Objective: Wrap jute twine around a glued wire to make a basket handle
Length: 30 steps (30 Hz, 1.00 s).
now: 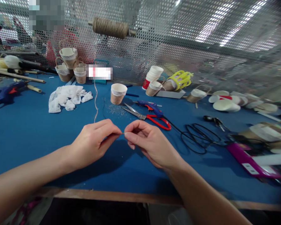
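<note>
My left hand (93, 142) and my right hand (147, 142) meet fingertip to fingertip over the blue table (25, 131). Both are closed in a pinch on something tiny between them; I cannot make out what. A thin jute twine strand (96, 93) hangs down from the twine spool (110, 27) on the mesh wall and ends just above my left hand. Whether my left hand holds its end is unclear. A twine-wrapped cup (117, 93) stands upright behind my hands. Red-handled scissors (152, 117) lie just beyond my right hand.
A blue glue gun (152, 107) with black cable (196, 136) lies right of centre. White lace scraps (66, 97), finished handled cups (69, 64), stacked paper cups (154, 75), a yellow holder (181, 79), black scissors (215, 120) and a pink box (250, 161) surround. The table's wooden edge (107, 195) is near me.
</note>
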Tool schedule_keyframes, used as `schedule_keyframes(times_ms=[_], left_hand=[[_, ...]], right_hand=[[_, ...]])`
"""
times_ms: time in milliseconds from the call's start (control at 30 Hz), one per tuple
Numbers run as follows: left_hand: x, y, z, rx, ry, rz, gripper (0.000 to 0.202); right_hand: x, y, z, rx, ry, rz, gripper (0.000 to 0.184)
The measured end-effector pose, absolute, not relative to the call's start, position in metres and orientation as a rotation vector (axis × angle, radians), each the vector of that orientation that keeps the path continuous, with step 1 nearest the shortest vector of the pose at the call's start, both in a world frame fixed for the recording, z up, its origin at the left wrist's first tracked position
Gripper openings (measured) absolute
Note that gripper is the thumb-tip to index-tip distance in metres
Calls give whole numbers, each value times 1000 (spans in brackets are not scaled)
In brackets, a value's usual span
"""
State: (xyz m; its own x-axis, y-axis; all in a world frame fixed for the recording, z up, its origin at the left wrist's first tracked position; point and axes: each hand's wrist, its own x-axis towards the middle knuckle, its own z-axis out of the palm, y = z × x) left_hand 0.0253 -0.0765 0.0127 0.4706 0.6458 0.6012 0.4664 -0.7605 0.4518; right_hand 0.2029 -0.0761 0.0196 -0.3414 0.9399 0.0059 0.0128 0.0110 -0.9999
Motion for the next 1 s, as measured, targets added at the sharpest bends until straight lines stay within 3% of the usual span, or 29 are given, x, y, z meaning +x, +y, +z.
schedule_keyframes(times_ms=[567,833,1000], left_hand=[[26,-75,12,2394,964,1130,9],[26,-76,12,2312,1000,1116,8],[27,-75,12,2158,1062,1034,12]], right_hand=[[200,-76,18,-1012,-1461,1485,9],[198,-81,16,-1066,-1732,898,9],[198,-80,15,-1009,-1833,757,5]])
